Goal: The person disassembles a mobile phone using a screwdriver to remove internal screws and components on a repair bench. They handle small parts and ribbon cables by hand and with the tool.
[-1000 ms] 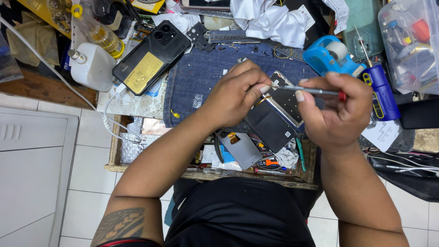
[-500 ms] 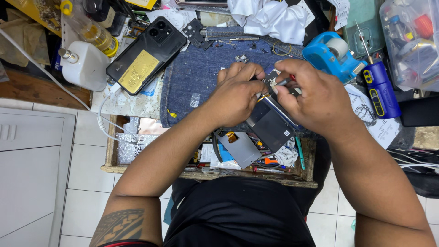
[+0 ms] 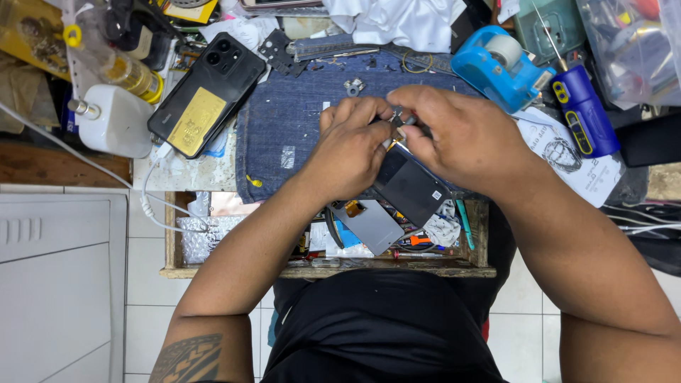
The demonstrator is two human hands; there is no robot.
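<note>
I see my left hand (image 3: 351,145) closed around the top of a dark opened phone (image 3: 411,186) over the denim mat (image 3: 284,135) on the bench; my right hand (image 3: 461,138) pinches a small metal tool (image 3: 399,122) at the phone's upper edge

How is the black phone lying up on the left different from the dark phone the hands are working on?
The black phone lies flat on the bench, untouched, showing its whole back with camera lenses and a yellow patch. The dark phone sits tilted over the denim cloth, its top end hidden under the left hand and right hand, and what shows is plain apart from a small sticker. Both are dark, slim rectangles.
</note>
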